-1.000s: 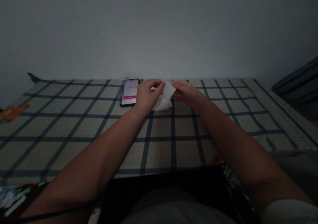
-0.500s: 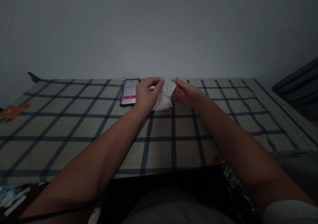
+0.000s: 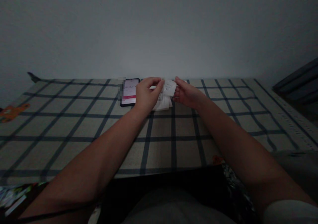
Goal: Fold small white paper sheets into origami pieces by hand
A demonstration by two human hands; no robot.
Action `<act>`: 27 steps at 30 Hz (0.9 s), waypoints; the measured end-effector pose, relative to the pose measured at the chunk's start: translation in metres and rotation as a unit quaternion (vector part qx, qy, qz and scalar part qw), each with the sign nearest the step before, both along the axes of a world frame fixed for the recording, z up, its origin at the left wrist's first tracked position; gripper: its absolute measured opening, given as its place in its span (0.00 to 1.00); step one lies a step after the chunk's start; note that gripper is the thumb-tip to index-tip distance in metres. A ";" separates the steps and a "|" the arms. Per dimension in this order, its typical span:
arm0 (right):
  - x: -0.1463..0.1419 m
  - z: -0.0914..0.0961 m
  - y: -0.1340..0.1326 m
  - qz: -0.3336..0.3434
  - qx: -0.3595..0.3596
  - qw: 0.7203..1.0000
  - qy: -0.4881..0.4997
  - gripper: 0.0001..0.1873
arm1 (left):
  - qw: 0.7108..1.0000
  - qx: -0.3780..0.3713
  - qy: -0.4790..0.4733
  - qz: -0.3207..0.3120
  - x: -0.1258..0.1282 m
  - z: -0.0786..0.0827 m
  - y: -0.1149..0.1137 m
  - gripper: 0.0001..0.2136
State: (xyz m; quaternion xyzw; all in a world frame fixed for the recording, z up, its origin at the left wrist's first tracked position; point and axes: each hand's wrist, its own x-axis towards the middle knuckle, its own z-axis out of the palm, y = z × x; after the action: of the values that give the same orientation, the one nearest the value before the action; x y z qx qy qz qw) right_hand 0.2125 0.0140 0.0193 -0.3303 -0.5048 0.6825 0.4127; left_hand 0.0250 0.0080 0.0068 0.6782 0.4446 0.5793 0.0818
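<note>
My left hand (image 3: 147, 93) pinches a small white printed paper slip (image 3: 169, 87), like a receipt, between thumb and fingers at its left edge. At the slip's right edge is my right hand (image 3: 186, 93), its thumb and fingers apart and loosely curled; whether the fingertips touch the paper I cannot tell. Below the raised slip, more printed white papers (image 3: 162, 104) lie on the checked cloth, partly covered by my left hand. Just left of that hand lies a phone (image 3: 129, 91) with a lit screen, its right edge partly hidden.
A cream cloth with dark blue checks (image 3: 159, 144) covers the table, which meets a plain wall (image 3: 159, 32) at the back. An orange patterned item (image 3: 15, 112) is at the far left. Something dark and striped (image 3: 300, 80) leans at the right edge.
The slip has tilted slightly, its right edge now closer to my right fingers. Both hands have stayed almost in place.
</note>
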 end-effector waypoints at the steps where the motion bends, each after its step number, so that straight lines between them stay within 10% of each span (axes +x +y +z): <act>1: 0.000 0.000 0.000 -0.011 0.004 1.000 -0.015 0.23 | 1.000 0.009 0.005 0.003 0.000 0.000 -0.001 0.07; 27: -0.017 -0.011 -0.005 -0.146 0.124 0.974 -0.117 0.09 | 0.988 0.108 0.107 -0.015 0.003 0.003 -0.012 0.07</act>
State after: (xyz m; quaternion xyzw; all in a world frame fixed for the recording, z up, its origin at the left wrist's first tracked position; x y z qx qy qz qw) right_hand 0.1960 0.0095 0.0080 -0.4245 -0.5767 0.5033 0.4836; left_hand 0.0279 -0.0044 0.0095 0.7477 0.3755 0.5467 -0.0313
